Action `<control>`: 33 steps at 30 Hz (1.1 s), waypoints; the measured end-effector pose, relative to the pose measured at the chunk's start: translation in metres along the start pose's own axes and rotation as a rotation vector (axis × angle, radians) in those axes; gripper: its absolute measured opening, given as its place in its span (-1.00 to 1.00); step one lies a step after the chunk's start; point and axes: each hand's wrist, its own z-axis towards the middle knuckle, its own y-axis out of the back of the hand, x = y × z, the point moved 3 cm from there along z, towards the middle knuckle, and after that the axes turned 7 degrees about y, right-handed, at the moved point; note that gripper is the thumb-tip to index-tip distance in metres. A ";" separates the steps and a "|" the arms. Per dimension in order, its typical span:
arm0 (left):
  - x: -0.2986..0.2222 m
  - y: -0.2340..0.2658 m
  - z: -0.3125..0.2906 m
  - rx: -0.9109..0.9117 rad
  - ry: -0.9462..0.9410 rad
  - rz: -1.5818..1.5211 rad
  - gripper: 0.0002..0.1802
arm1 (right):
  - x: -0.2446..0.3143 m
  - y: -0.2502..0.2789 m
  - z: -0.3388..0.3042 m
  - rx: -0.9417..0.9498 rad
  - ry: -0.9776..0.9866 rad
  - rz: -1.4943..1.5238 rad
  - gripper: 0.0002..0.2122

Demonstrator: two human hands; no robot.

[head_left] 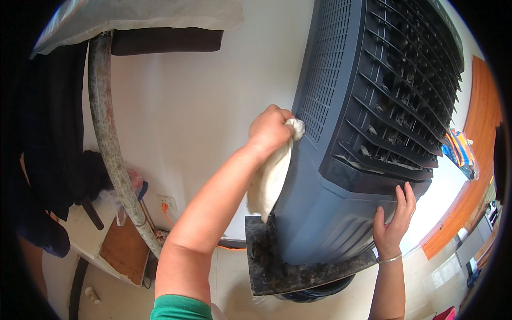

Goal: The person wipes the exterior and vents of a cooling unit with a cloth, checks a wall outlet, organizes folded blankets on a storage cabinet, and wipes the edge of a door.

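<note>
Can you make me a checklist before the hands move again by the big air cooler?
1. Cloth gripped: ok, bunched in the left hand beside the cooler's side.
2. Right hand clear of the slats: ok, it is on the front just below them.
3. Air cooler standing on the black board: ok.
4. Board steady on the round black thing underneath: cannot tell, mostly hidden.
5. Cooler unplugged: cannot tell; an orange cord is in the wall socket, but where it leads is hidden.

between the mottled pole (pixel 109 122) and left hand (pixel 270 129), room is free before the white wall (pixel 208 106); the air cooler (pixel 325 213) bars the straight way to the right hand (pixel 394 226), a black board (pixel 269 277) juts beneath.
</note>
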 end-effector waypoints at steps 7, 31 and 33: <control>0.004 -0.008 0.022 0.171 0.148 0.032 -0.76 | 0.003 0.000 0.003 0.011 0.010 0.033 -0.48; 0.039 0.002 -0.047 0.344 0.413 -1.030 -0.65 | 0.003 0.003 0.002 0.021 -0.027 -0.021 -0.47; 0.032 -0.003 -0.036 0.323 0.331 -1.056 -0.65 | 0.005 -0.005 0.000 0.016 -0.029 -0.019 -0.47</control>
